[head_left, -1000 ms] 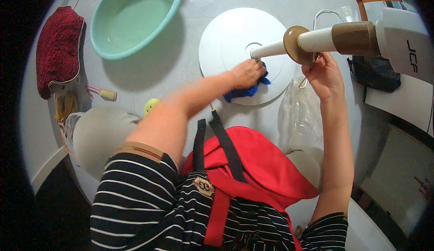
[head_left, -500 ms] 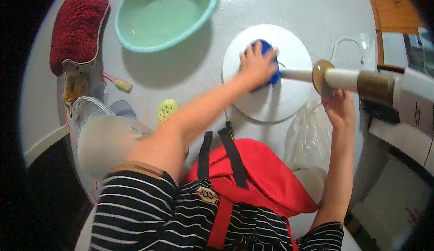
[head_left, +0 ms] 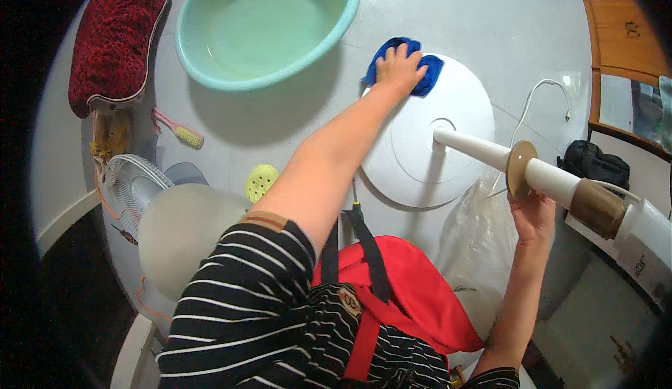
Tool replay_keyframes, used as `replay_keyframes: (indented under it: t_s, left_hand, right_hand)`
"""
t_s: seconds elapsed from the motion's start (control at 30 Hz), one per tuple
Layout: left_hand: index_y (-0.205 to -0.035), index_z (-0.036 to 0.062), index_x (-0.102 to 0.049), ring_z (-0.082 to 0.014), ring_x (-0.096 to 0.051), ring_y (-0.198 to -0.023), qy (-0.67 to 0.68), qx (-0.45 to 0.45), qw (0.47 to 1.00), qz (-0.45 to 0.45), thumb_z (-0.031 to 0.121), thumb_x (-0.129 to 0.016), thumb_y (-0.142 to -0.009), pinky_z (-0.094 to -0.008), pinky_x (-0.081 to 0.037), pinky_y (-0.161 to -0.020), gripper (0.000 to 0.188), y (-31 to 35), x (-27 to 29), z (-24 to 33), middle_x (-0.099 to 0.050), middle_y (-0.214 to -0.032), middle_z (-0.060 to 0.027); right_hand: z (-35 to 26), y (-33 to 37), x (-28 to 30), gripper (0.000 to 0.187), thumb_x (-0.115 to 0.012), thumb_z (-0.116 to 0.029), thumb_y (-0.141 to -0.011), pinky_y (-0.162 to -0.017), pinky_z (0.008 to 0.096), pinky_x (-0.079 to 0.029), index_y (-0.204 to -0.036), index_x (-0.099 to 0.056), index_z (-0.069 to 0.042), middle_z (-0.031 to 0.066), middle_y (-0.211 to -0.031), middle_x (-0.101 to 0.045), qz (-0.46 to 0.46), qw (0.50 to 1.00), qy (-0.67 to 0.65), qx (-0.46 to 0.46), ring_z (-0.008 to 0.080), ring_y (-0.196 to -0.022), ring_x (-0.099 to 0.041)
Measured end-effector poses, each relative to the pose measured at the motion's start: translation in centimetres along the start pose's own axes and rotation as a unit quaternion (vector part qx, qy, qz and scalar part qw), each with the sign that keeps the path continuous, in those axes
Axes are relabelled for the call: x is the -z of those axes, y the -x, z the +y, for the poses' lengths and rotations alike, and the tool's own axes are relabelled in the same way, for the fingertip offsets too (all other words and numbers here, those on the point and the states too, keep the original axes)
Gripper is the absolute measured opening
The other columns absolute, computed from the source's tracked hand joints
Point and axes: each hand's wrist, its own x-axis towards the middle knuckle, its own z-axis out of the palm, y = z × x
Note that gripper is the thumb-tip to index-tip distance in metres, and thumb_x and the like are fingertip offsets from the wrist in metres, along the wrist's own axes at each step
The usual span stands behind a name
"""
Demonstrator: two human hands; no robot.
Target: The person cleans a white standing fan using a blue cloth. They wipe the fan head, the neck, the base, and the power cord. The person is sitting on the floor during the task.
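Grey floor under everything. Largest object: white stand, with flat round base and pole running toward lower right of view, brown collar partway along. Mint basin to the far left, apart from the base. Clear plastic bag just beside the base's near right edge.

Left hand: fingers spread apart, palm down on blue cloth. Cloth sits on the base's far left border, partly overhanging it. Right hand: at collar and pole, fingers partly hidden; cannot tell whether clamped.

Step, as judged: wiping the base's upper face, at its border. Next move would call for even pressure following the rim, with the pole kept steady.

Room: widest beyond the far edge; tighter toward basin and bag. White cable near the right edge. Smallest: pink brush, well apart, left.
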Motion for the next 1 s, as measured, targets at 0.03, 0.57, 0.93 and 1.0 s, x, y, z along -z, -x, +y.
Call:
replay_keyframes:
  t_s: [0.03,0.57,0.93,1.0]
  left_hand:
    - [-0.112,0.0161,-0.056,-0.0354,-0.041,-0.117,0.006,0.003,0.999,0.039,0.037,-0.055,-0.082,-0.0463,-0.038,-0.091,0.036,1.1,-0.2,-0.6,-0.045,-0.125,-0.0135]
    - [-0.125,0.0188,-0.047,-0.0418,-0.031,-0.123,-0.034,0.044,0.989,0.140,0.035,-0.062,-0.077,-0.0526,-0.027,-0.099,0.053,10.5,-1.9,-1.4,-0.037,-0.132,-0.0186]
    - [-0.121,0.0161,-0.052,-0.0308,-0.039,-0.117,-0.095,-0.296,0.927,-0.210,0.051,-0.071,-0.061,-0.0519,-0.027,-0.096,0.072,-6.6,-7.6,11.6,-0.049,-0.120,-0.0099]
    - [-0.122,0.0192,-0.052,-0.0263,-0.041,-0.117,-0.126,-0.388,0.866,-0.288,0.050,-0.069,-0.065,-0.0496,-0.028,-0.097,0.067,-6.6,-9.4,14.3,-0.050,-0.122,-0.0059]
  right_hand:
    - [0.0,-0.3,-0.4,0.032,-0.059,-0.020,-0.085,-0.088,0.0408,-0.049,-0.113,-0.053,-0.005,0.0087,-0.112,-0.057,-0.003,1.000,-0.007,0.007,0.0228,-0.105,-0.055]
    - [0.7,-0.7,-0.5,0.031,-0.059,-0.021,-0.086,-0.086,0.0379,-0.049,-0.113,-0.054,-0.007,0.0067,-0.110,-0.059,0.024,1.000,-0.005,0.002,0.0207,-0.101,-0.057]
    - [0.3,0.3,-2.7,0.038,-0.061,-0.026,-0.085,-0.083,0.0327,-0.050,-0.116,-0.051,-0.007,0.0040,-0.110,-0.056,-0.034,0.992,0.108,0.052,0.0159,-0.101,-0.055]
    - [0.4,1.3,-3.6,0.043,-0.064,-0.026,-0.083,-0.086,0.0345,-0.048,-0.119,-0.049,-0.008,0.0052,-0.114,-0.054,-0.030,0.993,0.102,0.047,0.0169,-0.106,-0.053]
